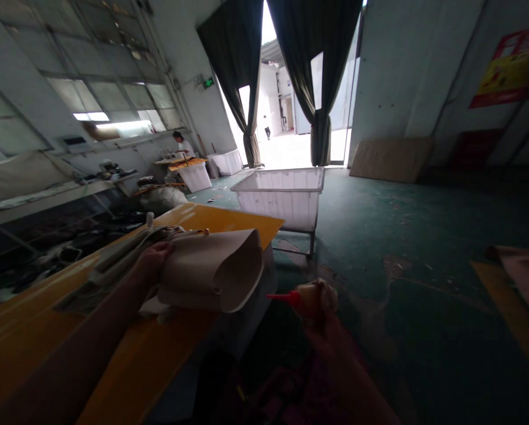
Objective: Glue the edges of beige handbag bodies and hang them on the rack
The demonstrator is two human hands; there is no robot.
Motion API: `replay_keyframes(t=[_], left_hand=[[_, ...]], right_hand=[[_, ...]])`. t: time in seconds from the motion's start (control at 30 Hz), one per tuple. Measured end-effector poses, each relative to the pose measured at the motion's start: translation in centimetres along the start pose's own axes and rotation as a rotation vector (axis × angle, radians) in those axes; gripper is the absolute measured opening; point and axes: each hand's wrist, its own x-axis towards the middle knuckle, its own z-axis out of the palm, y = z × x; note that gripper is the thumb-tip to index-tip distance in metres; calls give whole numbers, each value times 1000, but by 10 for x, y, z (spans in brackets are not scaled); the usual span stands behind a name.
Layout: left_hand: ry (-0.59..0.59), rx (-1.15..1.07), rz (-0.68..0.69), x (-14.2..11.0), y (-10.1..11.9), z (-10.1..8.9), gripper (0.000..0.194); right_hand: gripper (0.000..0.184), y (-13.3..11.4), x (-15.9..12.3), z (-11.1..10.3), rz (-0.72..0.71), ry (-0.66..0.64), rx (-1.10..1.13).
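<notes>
At the lower left of the frame, a yellow, flat-topped surface (158,342) slants away, carrying a heap of grey-green, folded cloth pieces (118,257). The heap looks loose and uneven, so a sideways tug could make it slide.

Just right of it, left of the frame's centre, the left hand (155,260) has its fingers bent down on the left end of a pale tan, smooth, curled sheet (211,260). The sheet lies on the surface beside the heap, its open, rounded end reaching the right edge and seeming to overhang it. With only that one end held, it could spring wider, roll or tip off if the fingers slackened.

Behind, near the centre, stands a white, ribbed plastic bin (277,206) on a metal frame, apart from the sheet.

Right of centre, low in the frame, the right hand (326,330) has its fingers wrapped around a small, amber bottle with a red, pointed nozzle (308,301). The nozzle points left towards the sheet without touching it; too hard a squeeze could drip any liquid inside onto the green, stained floor (357,236) below.
</notes>
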Motion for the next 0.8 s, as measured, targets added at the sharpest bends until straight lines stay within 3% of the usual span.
replay_keyframes(t=[0.1, 0.2, 0.37, 0.5, 0.63, 0.8], left_hand=[[13, -69, -58, -10, -11, -14, 66], [27, -130, -115, -21, -15, -24, 64], [77, -190, -151, -34, -21, -28, 49], [58, -215, -147, -32, -34, -24, 64], [61, -237, -151, -29, -43, -21, 81], [66, -246, -178, -28, -44, -17, 78]], right_hand=[[47, 4, 29, -21, 3, 100, -45], [55, 16, 57, -28, -25, 176, -67], [58, 46, 97, -18, -133, 223, -140], [55, 60, 125, -11, -227, 253, -239], [57, 59, 146, -8, -265, 273, -257], [58, 51, 162, -1, -305, 236, -285]])
